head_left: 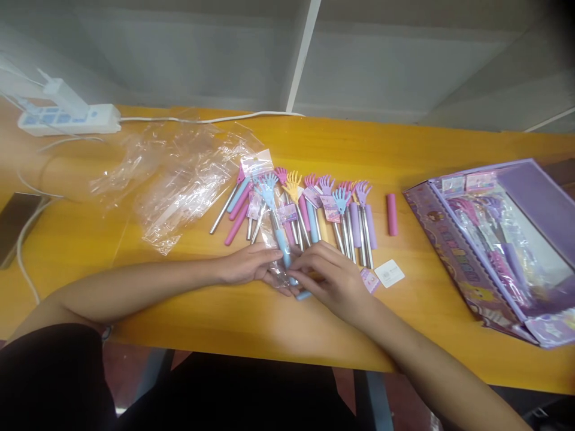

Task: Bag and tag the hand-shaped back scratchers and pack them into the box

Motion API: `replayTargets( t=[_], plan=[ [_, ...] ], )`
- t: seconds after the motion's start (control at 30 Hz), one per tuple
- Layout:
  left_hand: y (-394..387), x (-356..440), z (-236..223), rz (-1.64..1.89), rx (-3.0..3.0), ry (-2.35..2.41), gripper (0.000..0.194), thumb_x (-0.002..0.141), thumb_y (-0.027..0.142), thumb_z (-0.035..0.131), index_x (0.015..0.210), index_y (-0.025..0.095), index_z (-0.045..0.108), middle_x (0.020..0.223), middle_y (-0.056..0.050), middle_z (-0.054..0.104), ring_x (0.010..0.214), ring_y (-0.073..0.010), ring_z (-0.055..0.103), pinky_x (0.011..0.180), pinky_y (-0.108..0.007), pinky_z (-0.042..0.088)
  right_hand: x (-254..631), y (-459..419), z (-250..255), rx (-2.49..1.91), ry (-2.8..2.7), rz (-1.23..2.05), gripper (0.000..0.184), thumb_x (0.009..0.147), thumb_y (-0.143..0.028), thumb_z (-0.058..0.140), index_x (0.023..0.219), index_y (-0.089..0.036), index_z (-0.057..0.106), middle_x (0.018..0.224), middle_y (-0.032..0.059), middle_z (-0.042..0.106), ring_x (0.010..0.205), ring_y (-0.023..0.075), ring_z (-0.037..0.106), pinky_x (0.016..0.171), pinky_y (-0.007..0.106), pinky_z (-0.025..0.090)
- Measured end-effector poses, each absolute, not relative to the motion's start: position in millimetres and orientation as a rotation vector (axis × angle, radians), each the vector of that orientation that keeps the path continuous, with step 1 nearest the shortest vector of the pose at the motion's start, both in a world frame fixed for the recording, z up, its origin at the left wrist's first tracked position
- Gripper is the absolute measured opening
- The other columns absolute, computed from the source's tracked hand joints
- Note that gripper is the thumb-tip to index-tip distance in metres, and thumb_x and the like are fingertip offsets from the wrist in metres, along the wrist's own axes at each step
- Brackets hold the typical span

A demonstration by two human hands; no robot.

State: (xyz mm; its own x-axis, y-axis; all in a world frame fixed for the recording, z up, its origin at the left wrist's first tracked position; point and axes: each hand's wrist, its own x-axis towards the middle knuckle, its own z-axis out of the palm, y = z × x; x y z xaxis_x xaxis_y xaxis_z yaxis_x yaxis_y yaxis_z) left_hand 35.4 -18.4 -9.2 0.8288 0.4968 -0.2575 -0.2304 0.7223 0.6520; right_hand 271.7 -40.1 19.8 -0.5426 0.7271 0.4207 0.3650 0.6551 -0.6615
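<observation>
A blue back scratcher with a hand-shaped head and a metal shaft sits inside a clear plastic sleeve between my hands. My left hand grips its handle from the left, thumb on top. From the right, my right hand pinches the lower end of the sleeve, fingers closed. Just beyond my hands lie several loose back scratchers in pink, yellow, blue and purple, among them a yellow one and a purple one. Small printed tags hang from some of them. My fingers hide part of the handle.
At right stands an open purple display box with bagged back scratchers inside. A pink tube and a white card lie nearer. Crumpled clear bags spread at left, near a white power strip and a dark phone-like slab.
</observation>
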Motion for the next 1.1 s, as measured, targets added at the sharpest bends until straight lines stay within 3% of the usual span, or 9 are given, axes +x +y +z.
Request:
replayTargets(
  t=[0.23, 0.4, 0.5, 0.63, 0.73, 0.9, 1.0, 1.1],
  plan=[
    [-16.1, 34.0, -2.0, 0.323, 0.898, 0.435, 0.041, 0.093, 0.038, 0.085, 0.123, 0.014, 0.071, 0.115, -0.016, 0.081, 0.100, -0.0240, 0.082, 0.098, -0.042, 0.065, 270.4, -40.3, 16.1, -0.905, -2.130, 0.724, 0.014, 0.100, -0.025, 0.076, 0.110, -0.023, 0.066, 0.086, 0.0018, 0.066, 0.081, 0.0180, 0.064, 0.076, 0.035, 0.057],
    [-19.0, 35.8, -7.1, 0.385, 0.879, 0.437, 0.043, 0.092, 0.042, 0.085, 0.122, 0.014, 0.070, 0.111, -0.015, 0.081, 0.097, -0.0237, 0.082, 0.092, -0.041, 0.067, 272.0, -40.7, 17.0, -1.023, -2.063, 0.790, 0.023, 0.101, -0.030, 0.073, 0.122, -0.024, 0.063, 0.091, 0.0023, 0.065, 0.080, 0.0179, 0.064, 0.070, 0.031, 0.054],
    [-20.1, 36.6, -9.6, 0.401, 0.860, 0.436, 0.046, 0.093, 0.041, 0.084, 0.127, 0.014, 0.069, 0.113, -0.015, 0.081, 0.097, -0.0235, 0.082, 0.092, -0.041, 0.067, 275.3, -40.4, 21.1, -1.123, -2.040, 0.826, 0.011, 0.104, -0.030, 0.067, 0.108, -0.023, 0.059, 0.089, 0.0019, 0.062, 0.076, 0.0167, 0.060, 0.066, 0.030, 0.048],
    [-20.1, 36.6, -9.5, 0.408, 0.873, 0.413, 0.046, 0.093, 0.040, 0.083, 0.129, 0.015, 0.068, 0.114, -0.014, 0.080, 0.100, -0.0229, 0.082, 0.093, -0.039, 0.066, 278.4, -39.9, 26.5, -1.125, -2.174, 0.869, 0.028, 0.104, -0.037, 0.064, 0.086, -0.023, 0.047, 0.079, -0.0013, 0.056, 0.067, 0.0144, 0.052, 0.062, 0.028, 0.040],
    [-20.9, 36.5, -8.3, 0.417, 0.884, 0.426, 0.046, 0.094, 0.039, 0.083, 0.130, 0.015, 0.068, 0.114, -0.013, 0.079, 0.103, -0.0230, 0.081, 0.098, -0.039, 0.065, 279.9, -40.1, 27.6, -1.108, -2.229, 0.849, 0.034, 0.102, -0.042, 0.067, 0.084, -0.024, 0.045, 0.075, -0.0030, 0.053, 0.063, 0.0131, 0.048, 0.059, 0.027, 0.037],
    [-21.8, 36.6, -8.1, 0.437, 0.889, 0.438, 0.065, 0.095, 0.036, 0.082, 0.153, 0.022, 0.056, 0.123, -0.014, 0.077, 0.106, -0.0238, 0.080, 0.099, -0.041, 0.064, 281.2, -40.5, 25.8, -1.090, -2.271, 0.831, 0.040, 0.102, -0.047, 0.069, 0.078, -0.023, 0.048, 0.069, -0.0034, 0.054, 0.057, 0.0113, 0.048, 0.056, 0.026, 0.035],
    [-21.3, 36.1, -6.8, 0.454, 0.932, 0.449, 0.062, 0.096, 0.035, 0.081, 0.152, 0.023, 0.057, 0.125, -0.015, 0.076, 0.111, -0.0238, 0.078, 0.100, -0.040, 0.063, 279.1, -41.5, 23.5, -0.999, -2.310, 0.810, 0.040, 0.103, -0.047, 0.068, 0.077, -0.022, 0.053, 0.066, -0.0028, 0.057, 0.055, 0.0115, 0.050, 0.056, 0.026, 0.035],
    [-21.3, 35.8, -3.1, 0.406, 0.944, 0.437, 0.058, 0.097, 0.037, 0.080, 0.149, 0.023, 0.058, 0.114, -0.011, 0.077, 0.102, -0.0209, 0.080, 0.095, -0.038, 0.064, 277.0, -43.7, 19.2, -0.926, -2.346, 0.801, 0.037, 0.108, -0.040, 0.061, 0.076, -0.021, 0.057, 0.065, -0.0023, 0.058, 0.054, 0.0113, 0.051, 0.056, 0.026, 0.035]
  ],
)
